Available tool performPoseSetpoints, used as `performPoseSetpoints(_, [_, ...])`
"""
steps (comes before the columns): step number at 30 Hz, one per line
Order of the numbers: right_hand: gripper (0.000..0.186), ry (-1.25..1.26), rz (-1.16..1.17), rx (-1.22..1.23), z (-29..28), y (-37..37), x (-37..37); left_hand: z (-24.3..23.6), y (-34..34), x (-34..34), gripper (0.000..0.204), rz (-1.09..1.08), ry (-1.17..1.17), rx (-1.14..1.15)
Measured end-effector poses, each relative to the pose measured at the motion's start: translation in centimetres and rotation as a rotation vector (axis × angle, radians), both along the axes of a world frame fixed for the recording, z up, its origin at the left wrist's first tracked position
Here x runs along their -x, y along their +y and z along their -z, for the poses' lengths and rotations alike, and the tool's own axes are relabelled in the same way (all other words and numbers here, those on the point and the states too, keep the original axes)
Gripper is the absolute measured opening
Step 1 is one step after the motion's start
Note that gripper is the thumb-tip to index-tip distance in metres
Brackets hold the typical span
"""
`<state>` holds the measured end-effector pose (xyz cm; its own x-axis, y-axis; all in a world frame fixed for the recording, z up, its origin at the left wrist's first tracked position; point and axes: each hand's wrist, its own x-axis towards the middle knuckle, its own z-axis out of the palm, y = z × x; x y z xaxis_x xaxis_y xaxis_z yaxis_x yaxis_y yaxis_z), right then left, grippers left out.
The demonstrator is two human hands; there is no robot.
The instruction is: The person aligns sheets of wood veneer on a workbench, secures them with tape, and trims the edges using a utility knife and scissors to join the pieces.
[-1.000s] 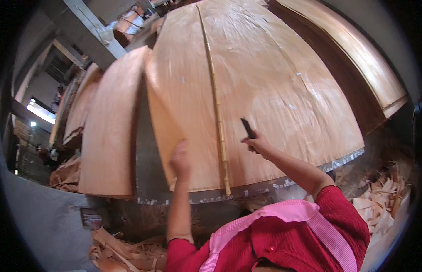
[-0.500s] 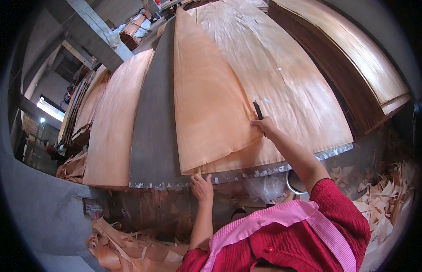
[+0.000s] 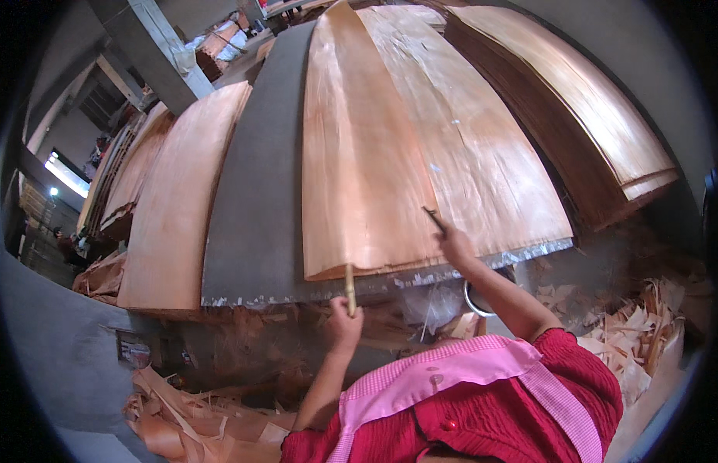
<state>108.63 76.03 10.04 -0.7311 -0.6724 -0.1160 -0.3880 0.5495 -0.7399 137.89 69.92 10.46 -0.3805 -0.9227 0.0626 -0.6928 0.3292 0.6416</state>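
A thin orange-tan wood veneer sheet (image 3: 367, 170) lies over a paler veneer sheet (image 3: 498, 170) on a long dark table (image 3: 255, 170). Its front edge bulges up a little. At that edge, my left hand (image 3: 344, 326) is closed round a narrow tan strip (image 3: 350, 287) that stands up from the fist and meets the edge. My right hand (image 3: 456, 245) grips a slim dark stick-like tool (image 3: 433, 219), its far end over the veneer; whether it has a blade I cannot make out. The right wrist hangs above the table's front edge.
Left of the table leans a veneer stack (image 3: 177, 201); another tall stack (image 3: 590, 108) stands on the right. Veneer scraps (image 3: 197, 417) heap below at left, and more scraps (image 3: 637, 332) at right. A concrete pillar (image 3: 162, 54) rises at the back left. A metal ring (image 3: 469, 299) hangs under the table edge.
The folded-over veneer sheet has spread out flatter toward the right. My left hand has dropped from its corner and now holds the narrow strip. My right hand has moved lower, the tool tilting left.
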Motion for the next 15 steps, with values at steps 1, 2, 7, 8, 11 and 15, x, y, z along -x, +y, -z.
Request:
performPoseSetpoints(1, [0.027, -0.114, -0.091, 0.09, 2.7, 0.0, -0.6, -0.2, 1.3, 2.0, 0.033, 0.043, 0.031, 0.006])
performPoseSetpoints(2, [0.026, -0.65, -0.086, 0.146, 1.3, -0.9, -3.9, 2.7, 2.0, 2.6, 0.032, 0.097, 0.2, 0.042])
performPoseSetpoints(7, [0.018, -1.362, 0.166, 0.481, -0.5, -3.5, -7.5, 2.4, 6.1, 8.4, 0.035, 0.253, 0.239, 0.069])
performPoseSetpoints(8, [0.017, -1.313, 0.19, 0.467, -0.3, -3.3, -6.7, 1.6, 6.7, 9.0, 0.033, 0.308, 0.258, 0.042])
performPoseSetpoints(11, [0.017, -1.175, 0.223, 0.444, -0.1, -1.3, -2.6, 0.9, 8.5, 11.3, 0.029, 0.495, 0.322, 0.024])
performPoseSetpoints(15, [0.039, -0.959, 0.272, 0.508, -4.0, 2.6, 2.5, 2.2, 10.6, 15.3, 0.032, 0.655, 0.268, -0.054])
